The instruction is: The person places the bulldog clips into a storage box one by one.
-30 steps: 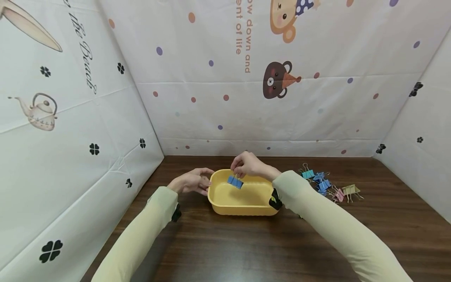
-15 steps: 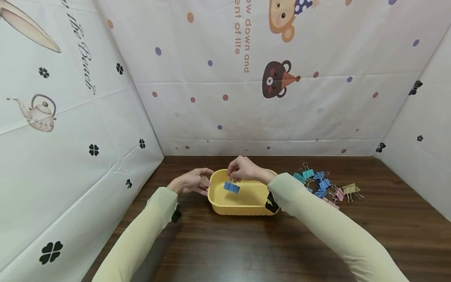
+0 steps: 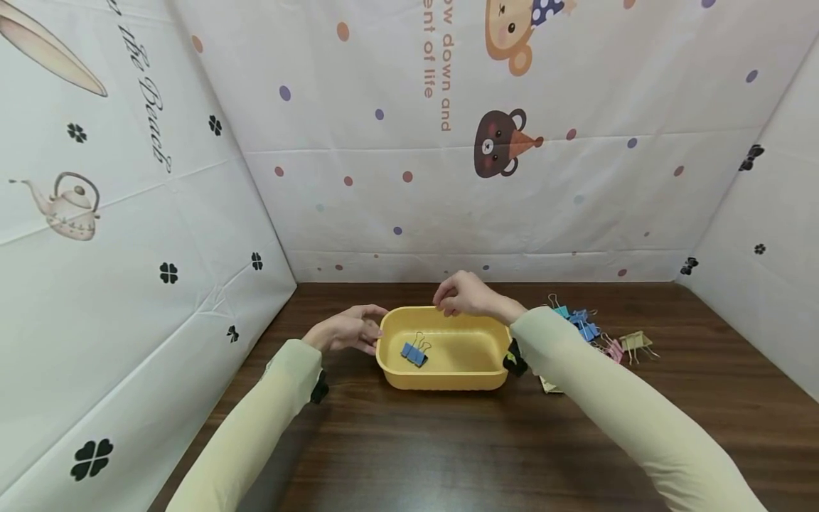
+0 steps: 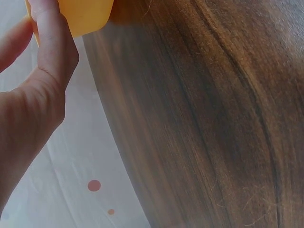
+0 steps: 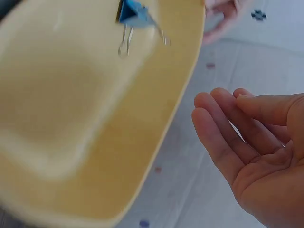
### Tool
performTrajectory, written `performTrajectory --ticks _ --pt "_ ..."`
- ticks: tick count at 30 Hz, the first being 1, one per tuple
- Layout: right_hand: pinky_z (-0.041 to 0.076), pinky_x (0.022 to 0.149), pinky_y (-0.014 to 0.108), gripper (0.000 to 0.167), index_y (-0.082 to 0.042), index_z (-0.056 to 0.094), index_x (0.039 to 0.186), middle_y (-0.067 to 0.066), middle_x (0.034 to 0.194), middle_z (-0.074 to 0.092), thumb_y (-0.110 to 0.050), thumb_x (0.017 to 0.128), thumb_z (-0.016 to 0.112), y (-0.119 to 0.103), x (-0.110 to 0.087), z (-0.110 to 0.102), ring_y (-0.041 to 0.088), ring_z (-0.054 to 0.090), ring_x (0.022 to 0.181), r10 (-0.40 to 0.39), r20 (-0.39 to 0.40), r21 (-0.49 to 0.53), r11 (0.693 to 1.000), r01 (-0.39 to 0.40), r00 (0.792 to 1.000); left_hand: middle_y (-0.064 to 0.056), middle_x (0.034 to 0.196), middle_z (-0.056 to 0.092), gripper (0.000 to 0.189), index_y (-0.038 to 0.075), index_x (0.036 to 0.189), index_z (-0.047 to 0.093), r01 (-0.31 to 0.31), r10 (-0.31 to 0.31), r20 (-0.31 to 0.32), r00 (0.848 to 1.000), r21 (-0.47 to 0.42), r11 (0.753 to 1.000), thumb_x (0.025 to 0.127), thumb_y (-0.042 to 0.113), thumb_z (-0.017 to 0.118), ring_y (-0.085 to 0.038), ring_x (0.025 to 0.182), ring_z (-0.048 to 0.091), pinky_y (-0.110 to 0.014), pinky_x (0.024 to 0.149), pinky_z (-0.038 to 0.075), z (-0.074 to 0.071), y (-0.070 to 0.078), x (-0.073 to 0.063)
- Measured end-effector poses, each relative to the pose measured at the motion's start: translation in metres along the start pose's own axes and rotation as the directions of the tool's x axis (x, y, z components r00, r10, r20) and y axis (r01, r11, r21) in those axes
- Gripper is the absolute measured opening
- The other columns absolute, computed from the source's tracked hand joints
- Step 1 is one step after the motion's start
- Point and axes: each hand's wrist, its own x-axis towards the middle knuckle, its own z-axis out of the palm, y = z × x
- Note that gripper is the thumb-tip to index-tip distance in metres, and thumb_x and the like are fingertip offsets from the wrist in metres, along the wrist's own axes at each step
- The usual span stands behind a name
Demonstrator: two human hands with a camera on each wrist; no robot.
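Note:
A blue binder clip [image 3: 414, 353] with wire handles lies in the left part of a yellow plastic basin [image 3: 441, 382]; the right wrist view also shows the clip [image 5: 134, 15] inside. My left hand [image 3: 348, 330] holds the basin's left rim, and in the left wrist view its fingers [image 4: 54, 47] lie on both sides of the yellow edge. Above the basin's back rim is my right hand [image 3: 470, 294]. Its fingers [image 5: 216, 133] are loosely bent and hold nothing, just off the rim in the right wrist view.
Right of the basin, several binder clips in blue, teal, pink [image 3: 613, 350] and yellow [image 3: 635, 341] lie on the dark wooden table [image 3: 409, 448]; my right sleeve partly covers them. A patterned white sheet [image 3: 358, 213] surrounds the table's back and sides.
My right hand has let go of the blue binder clip, which now lies in the basin. That hand has moved up and right; my left hand has stayed at the rim.

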Motion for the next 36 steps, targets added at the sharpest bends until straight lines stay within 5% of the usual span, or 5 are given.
performTrajectory --ticks 12,22,28,36 --pt "0.060 0.070 0.035 0.018 0.008 0.067 0.104 0.025 0.097 0.071 -0.001 0.095 0.054 0.049 -0.034 -0.059 0.034 0.070 0.082 0.080 -0.147 -0.006 0.997 -0.082 0.986 -0.030 0.121 0.057 0.061 0.007 0.149 0.029 -0.001 0.001 0.011 1.000 0.001 1.000 0.094 -0.001 0.055 -0.023 0.085 0.066 -0.039 0.078 0.060 -0.002 0.000 0.000" --pt "0.053 0.056 0.029 0.016 0.007 0.069 0.096 0.018 0.083 0.072 0.000 0.090 0.056 0.091 -0.062 -0.076 0.019 0.064 0.065 0.103 -0.202 -0.253 0.955 -0.154 0.974 -0.029 0.120 0.057 0.059 0.007 0.149 0.030 0.009 -0.009 0.001 1.000 0.003 1.000 0.095 0.000 0.053 -0.022 0.084 0.066 -0.038 0.077 0.060 -0.001 0.001 0.000" --pt "0.052 0.058 0.032 0.016 0.006 0.070 0.094 0.017 0.081 0.070 0.000 0.086 0.058 0.112 -0.075 -0.081 0.018 0.061 0.064 0.128 -0.182 -0.325 0.928 -0.183 0.975 -0.029 0.122 0.057 0.059 0.008 0.149 0.029 0.008 -0.008 0.006 1.000 0.002 1.000 0.095 0.000 0.053 -0.023 0.087 0.066 -0.038 0.078 0.060 0.000 0.001 0.001" --pt "0.047 0.054 0.028 0.016 0.007 0.070 0.094 0.018 0.074 0.068 -0.004 0.089 0.059 0.123 -0.086 -0.082 0.022 0.060 0.058 0.251 -0.056 -0.368 0.894 -0.254 0.966 -0.027 0.118 0.059 0.059 0.007 0.149 0.029 0.006 -0.006 0.003 1.000 0.004 1.000 0.096 -0.001 0.052 -0.023 0.084 0.066 -0.038 0.076 0.060 0.001 0.002 0.000"
